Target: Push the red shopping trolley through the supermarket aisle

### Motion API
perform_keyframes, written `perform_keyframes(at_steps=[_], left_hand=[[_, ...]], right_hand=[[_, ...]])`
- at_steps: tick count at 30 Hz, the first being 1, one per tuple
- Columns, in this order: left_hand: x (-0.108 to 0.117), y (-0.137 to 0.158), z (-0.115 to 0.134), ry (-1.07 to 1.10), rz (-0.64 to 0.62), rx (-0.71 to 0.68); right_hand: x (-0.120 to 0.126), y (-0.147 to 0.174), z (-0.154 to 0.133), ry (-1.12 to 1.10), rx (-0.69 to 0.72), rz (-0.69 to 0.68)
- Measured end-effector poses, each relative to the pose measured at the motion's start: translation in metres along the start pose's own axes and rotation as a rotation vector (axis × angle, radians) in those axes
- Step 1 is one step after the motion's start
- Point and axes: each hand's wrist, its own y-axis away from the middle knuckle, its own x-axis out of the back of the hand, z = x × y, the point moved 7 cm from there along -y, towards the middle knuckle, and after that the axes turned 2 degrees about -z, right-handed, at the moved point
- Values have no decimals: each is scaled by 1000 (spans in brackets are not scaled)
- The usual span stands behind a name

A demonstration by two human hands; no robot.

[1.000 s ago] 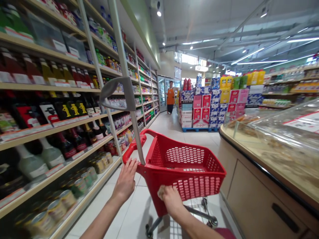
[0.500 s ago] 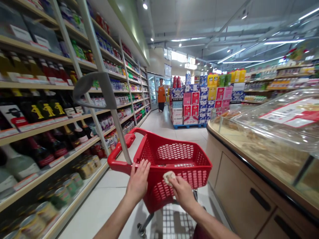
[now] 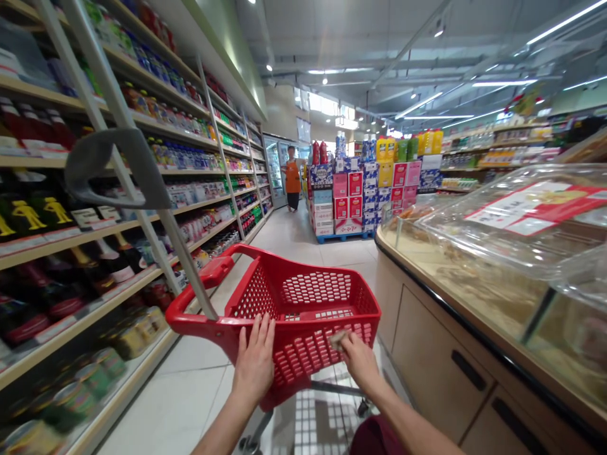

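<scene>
A red plastic shopping cart [image 3: 308,325] stands before me, its basket side full of slots and nothing visible inside. Spread fingers of my left hand [image 3: 255,357] lie flat against the basket's upper side, near the rim. My right hand [image 3: 359,359] is closed on a crumpled pale cloth [image 3: 337,340], which is at the slotted side further right. Rising from the cart's left end is a metal pole [image 3: 187,265] with a grey looped handle [image 3: 123,167] on it.
Shelves of bottles and cans [image 3: 190,170] line the left. To the right stands a wooden counter [image 3: 427,341] with clear plastic food packs [image 3: 531,215]. Stacked boxes [image 3: 348,193] rest on a blue pallet ahead. A person in an orange apron [image 3: 293,180] is further down the aisle.
My view has shifted, so the cart and shelves appear further left. My right hand has moved with the cloth rightward along the basket side. My left hand stays against the cart.
</scene>
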Motion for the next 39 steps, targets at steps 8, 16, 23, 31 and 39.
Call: perform_keyframes(at_steps=[8, 16, 23, 31, 39], left_hand=[[-6, -1, -6, 12, 23, 47], [-8, 0, -7, 7, 38, 30], [-10, 0, -8, 33, 25, 39], [-9, 1, -8, 64, 61, 56], [-10, 3, -5, 84, 86, 51]], right_hand=[[8, 12, 53, -18, -81, 53], [15, 13, 78, -23, -120, 109], [9, 22, 91, -57, -204, 30], [21, 18, 100, -34, -338, -6], [70, -16, 91, -89, -389, 180]])
